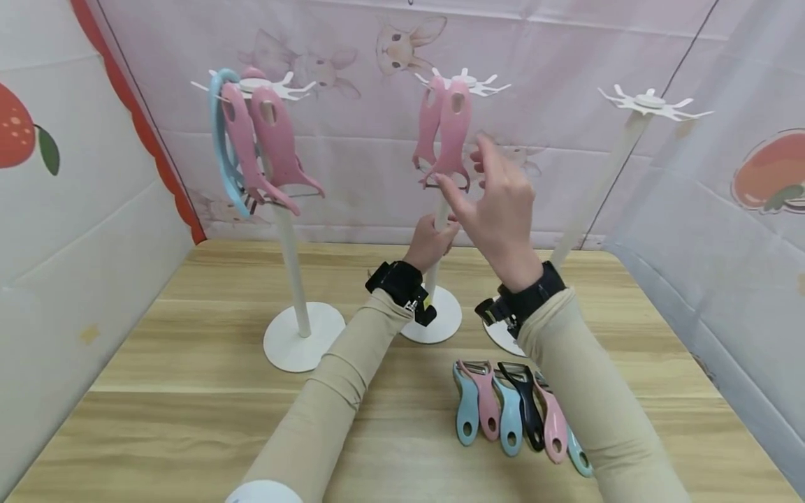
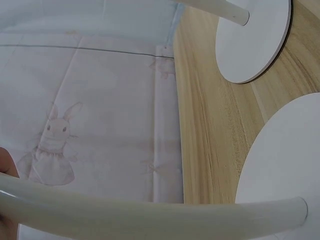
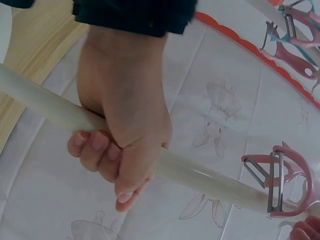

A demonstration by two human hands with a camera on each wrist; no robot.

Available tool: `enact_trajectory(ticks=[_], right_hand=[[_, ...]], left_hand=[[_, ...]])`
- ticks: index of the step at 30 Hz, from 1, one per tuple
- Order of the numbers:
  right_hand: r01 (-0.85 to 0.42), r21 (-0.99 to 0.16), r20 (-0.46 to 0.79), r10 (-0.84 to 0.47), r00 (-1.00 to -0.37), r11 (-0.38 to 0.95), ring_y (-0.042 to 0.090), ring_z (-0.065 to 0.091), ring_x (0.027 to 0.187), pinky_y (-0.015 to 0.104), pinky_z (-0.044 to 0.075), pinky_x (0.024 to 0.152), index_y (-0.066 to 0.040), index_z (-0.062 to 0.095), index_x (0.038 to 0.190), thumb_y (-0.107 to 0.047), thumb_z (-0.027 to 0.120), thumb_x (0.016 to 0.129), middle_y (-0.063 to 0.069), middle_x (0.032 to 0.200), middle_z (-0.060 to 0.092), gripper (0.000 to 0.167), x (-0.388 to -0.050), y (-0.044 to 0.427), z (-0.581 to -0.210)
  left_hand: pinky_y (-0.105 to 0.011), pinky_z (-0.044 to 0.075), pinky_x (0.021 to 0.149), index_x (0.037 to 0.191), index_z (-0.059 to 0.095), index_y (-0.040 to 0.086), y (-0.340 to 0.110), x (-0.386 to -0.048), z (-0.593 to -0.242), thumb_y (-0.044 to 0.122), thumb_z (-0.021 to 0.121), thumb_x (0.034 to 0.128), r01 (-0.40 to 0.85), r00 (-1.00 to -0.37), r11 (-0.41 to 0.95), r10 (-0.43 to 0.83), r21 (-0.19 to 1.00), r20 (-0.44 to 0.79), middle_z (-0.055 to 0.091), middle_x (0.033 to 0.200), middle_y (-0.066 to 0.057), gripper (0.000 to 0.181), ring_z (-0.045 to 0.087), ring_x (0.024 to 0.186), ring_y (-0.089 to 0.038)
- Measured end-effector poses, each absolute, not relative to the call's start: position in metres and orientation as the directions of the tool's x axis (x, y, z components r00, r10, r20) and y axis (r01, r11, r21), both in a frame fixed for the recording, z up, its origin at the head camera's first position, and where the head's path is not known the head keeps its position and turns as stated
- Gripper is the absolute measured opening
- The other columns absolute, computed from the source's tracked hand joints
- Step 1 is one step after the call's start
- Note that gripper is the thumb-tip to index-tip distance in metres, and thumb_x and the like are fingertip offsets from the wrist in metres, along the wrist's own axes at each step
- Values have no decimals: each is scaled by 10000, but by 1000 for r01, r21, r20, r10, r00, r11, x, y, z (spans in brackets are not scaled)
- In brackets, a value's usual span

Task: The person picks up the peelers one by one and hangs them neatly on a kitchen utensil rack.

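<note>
My left hand (image 1: 430, 242) grips the white pole (image 3: 200, 180) of the middle stand, its fingers curled round it in the right wrist view. Two pink peelers (image 1: 454, 129) hang by their handle holes from that stand's hooked top (image 1: 465, 82), blades downward. Beside them my right hand (image 1: 503, 209) is raised, thumb and fingers apart and loosely bent, with nothing seen between them. The thumb tip looks close to the nearer peeler's blade end; whether it touches, I cannot tell. In the left wrist view the pole (image 2: 150, 220) runs across the bottom.
On the left stand (image 1: 289, 279) hang pink peelers (image 1: 274, 133) and a blue peeler (image 1: 221, 140). A bare-hooked stand (image 1: 650, 105) rises at the right. Several blue, pink and black peelers (image 1: 531, 412) lie in a row on the wooden table (image 1: 396, 419), partly behind my right sleeve.
</note>
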State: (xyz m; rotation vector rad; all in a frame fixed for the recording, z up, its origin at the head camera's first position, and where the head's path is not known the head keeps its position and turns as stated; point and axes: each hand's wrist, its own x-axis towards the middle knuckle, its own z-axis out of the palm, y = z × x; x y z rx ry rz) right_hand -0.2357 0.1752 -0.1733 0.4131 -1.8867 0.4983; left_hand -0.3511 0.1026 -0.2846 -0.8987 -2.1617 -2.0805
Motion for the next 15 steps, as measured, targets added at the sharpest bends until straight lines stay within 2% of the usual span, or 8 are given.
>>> enact_trajectory(ticks=[2,4,6,9,15], right_hand=[[-523,-113,939,-81,-333,845,299,607,767,354,498,606,86,545,1106,-260,667,825,202,906,631,463,-230,176,-180],[-548,-81,939,-121,-323,833,300,605,755,353,503,593,97,557,1083,-213,663,823,206,903,625,418,-224,178,-188],[-566,-44,929,-174,-325,823,299,605,734,359,499,577,98,574,1053,-173,661,811,203,891,631,373,-216,179,-196],[-587,-1,893,-264,-365,809,282,617,720,363,500,572,79,597,1040,-142,675,792,184,916,648,341,-203,184,-210],[-593,47,782,-399,-479,804,279,635,730,377,510,575,41,622,1017,-169,721,743,171,908,656,358,-181,194,-242]], left_hand=[[-226,307,438,734,529,-26,102,-352,-284,51,479,891,408,-839,-33,380,912,389,391,472,-3,182,367,417,-101],[-227,308,441,719,534,-8,102,-352,-285,45,484,882,412,-840,-30,374,911,393,398,472,0,179,371,421,-103],[-225,315,444,770,567,-43,102,-351,-285,41,497,884,410,-840,-40,373,911,394,410,485,0,158,377,431,-100],[-216,328,446,942,612,-52,103,-350,-285,55,534,889,405,-836,-57,380,912,395,423,504,14,141,383,447,-82],[-209,300,415,973,599,-65,103,-348,-283,53,516,907,380,-837,-89,391,921,383,383,471,19,159,343,401,-73]])
